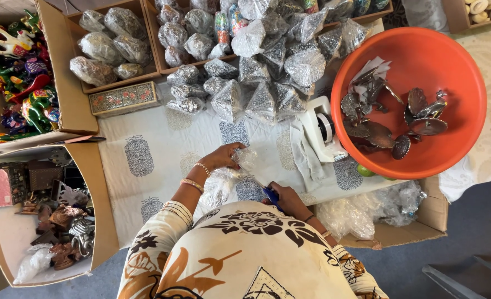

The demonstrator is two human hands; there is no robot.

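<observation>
White printed cloth (146, 166) with dark block motifs covers the counter, seen from straight above, with grey floor showing at the lower edge. Largest on it is a round orange basin (456, 66) at the right, holding dark metal leaf-shaped pieces (389, 119) and a scrap of white paper. Along the top lies a wide heap of plastic-wrapped silver cone-shaped items (267, 83), spilling out of shallow cardboard trays; a tray at the upper left holds rounder wrapped bundles (107, 47). An open carton (63, 83) at the far left is packed with brightly painted animal figures (21, 72), and a second carton (101, 221) below it holds brown carved figures and a pink box. Another open carton (428, 216) at the lower right holds crumpled clear plastic bags (367, 210). A long painted box (125, 98) with a floral lid lies just beside the upper-left tray. A white tape dispenser (322, 128) stands on a folded cloth, touching the basin's left side.

Near the bottom centre, the left hand (223, 156), bangles at the wrist, is curled around a clear plastic wrapping (229, 177), gripping its upper end. The right hand (287, 199) is closed around blue-handled scissors (270, 195), whose blades point toward the wrapping.
</observation>
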